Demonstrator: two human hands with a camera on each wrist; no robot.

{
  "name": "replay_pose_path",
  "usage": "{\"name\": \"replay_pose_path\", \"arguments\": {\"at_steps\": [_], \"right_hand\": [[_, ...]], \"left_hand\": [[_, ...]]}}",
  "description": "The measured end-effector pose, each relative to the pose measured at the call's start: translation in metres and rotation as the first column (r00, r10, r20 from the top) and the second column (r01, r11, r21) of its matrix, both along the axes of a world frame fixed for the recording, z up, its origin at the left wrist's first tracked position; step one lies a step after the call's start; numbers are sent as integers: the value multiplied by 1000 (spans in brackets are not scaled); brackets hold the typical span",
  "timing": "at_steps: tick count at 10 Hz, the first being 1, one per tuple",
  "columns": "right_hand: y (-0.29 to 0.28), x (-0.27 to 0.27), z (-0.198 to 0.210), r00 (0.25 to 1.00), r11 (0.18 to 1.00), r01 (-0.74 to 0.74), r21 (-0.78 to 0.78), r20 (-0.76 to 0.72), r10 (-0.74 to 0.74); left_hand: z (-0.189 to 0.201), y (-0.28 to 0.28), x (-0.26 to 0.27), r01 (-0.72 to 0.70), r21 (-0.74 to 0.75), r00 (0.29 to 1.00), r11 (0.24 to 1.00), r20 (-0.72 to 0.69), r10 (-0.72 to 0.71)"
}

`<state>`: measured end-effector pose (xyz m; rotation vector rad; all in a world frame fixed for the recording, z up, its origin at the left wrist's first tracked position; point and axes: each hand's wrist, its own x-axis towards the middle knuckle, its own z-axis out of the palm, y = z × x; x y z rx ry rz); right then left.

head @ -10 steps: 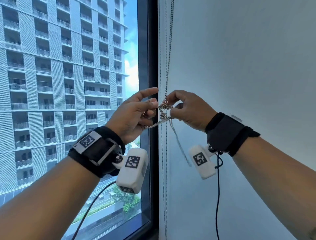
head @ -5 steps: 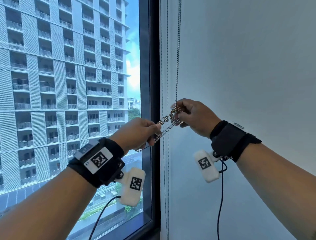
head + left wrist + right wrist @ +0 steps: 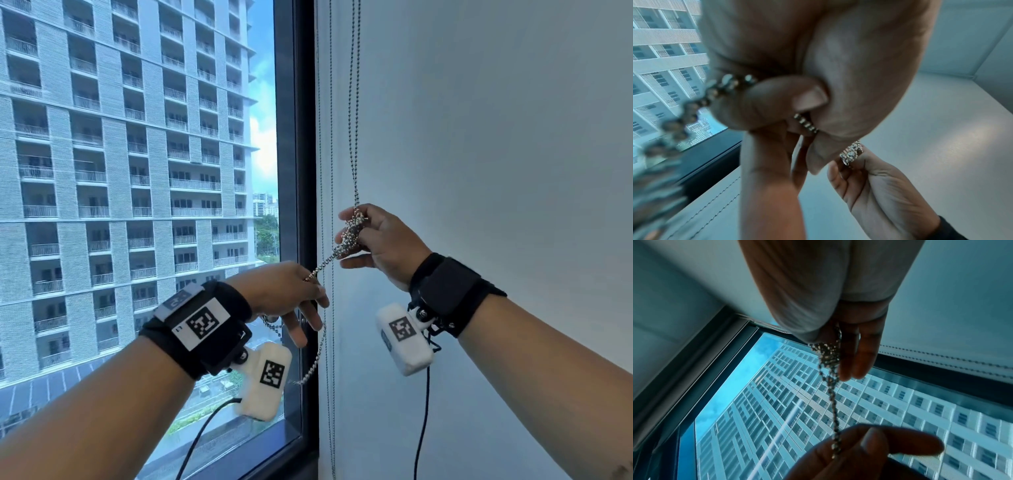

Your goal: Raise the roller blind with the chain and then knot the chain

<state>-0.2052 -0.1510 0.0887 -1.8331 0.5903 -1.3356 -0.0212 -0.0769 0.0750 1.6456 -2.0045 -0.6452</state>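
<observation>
**Metal bead chain pulled taut on a slant**

Left hand (image 3: 287, 291), low beside the window frame (image 3: 298, 137), pinches the chain (image 3: 323, 265); it slants up-right to the bunched knot (image 3: 352, 229), pinched in the right hand (image 3: 383, 246)'s grip, then rises vertically along the wall (image 3: 496, 137).

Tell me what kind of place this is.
Probably an upper-floor room in a city building: a dark-framed window looks out on a high-rise block, a plain wall stands beside it, and a blind chain hangs there.
</observation>
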Motion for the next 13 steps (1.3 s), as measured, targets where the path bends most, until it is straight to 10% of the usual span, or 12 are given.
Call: {"name": "replay_pose_path", "arguments": {"at_steps": [4,11,13], "right_hand": [[8,7,-19,943,927,-283,247,247,222],[-21,45,-65,983,983,174,-55,-43,-177],[-20,36,-46,858,855,369,-364,-221,-464]], "left_hand": [[-30,-14,-8,-25,-128,989,992,-146,6],[-43,-11,52,-51,-417,998,907,16,63],[-25,20,85,-146,-520,957,842,143,254]]}}
